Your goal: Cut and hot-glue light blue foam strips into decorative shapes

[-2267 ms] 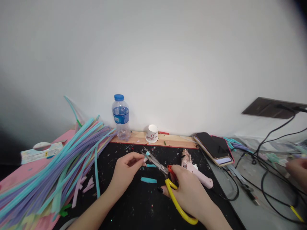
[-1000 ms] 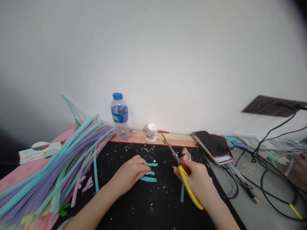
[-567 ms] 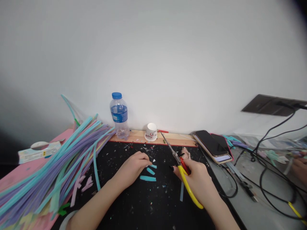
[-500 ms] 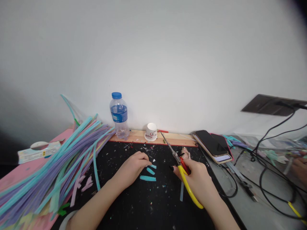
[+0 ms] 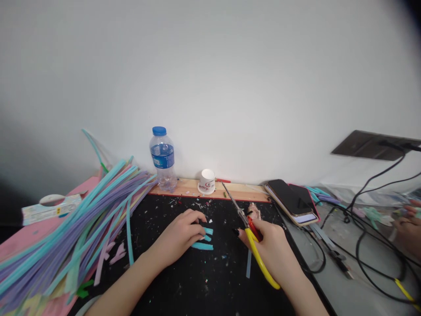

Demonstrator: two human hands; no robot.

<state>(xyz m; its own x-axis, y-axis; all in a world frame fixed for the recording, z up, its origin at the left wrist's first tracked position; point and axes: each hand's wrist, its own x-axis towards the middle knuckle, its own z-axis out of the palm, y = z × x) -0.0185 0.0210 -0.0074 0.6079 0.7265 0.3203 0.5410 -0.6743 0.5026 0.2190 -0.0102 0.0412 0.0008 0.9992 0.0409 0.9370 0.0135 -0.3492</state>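
My right hand point(image 5: 272, 245) is wrapped round the yellow-and-red handles of a pair of scissors point(image 5: 237, 205); their long metal blades point away toward the wall. Over the black mat point(image 5: 197, 285), my left hand point(image 5: 182, 235) has its fingers bent and spread apart, with fingertips at several short turquoise fuzzy pieces point(image 5: 202, 246). These pieces lie roughly side by side, partly covered by the fingers. A thin translucent strip point(image 5: 249, 264) lies beside the scissors' handle. Past the blades there is a crinkled pinkish item point(image 5: 255, 210).
On the left spreads a bundle of pastel fuzzy stems point(image 5: 98, 224). A water bottle point(image 5: 163, 160) and paper cup point(image 5: 207, 182) stand by the wall. To the right lie phones point(image 5: 291, 199), black cables point(image 5: 360, 237) and another person's hand point(image 5: 408, 230).
My left hand's fingers have spread and come down over the turquoise pieces, which sit closer together. The right hand keeps the scissors almost still. The other person's hand has shifted slightly.
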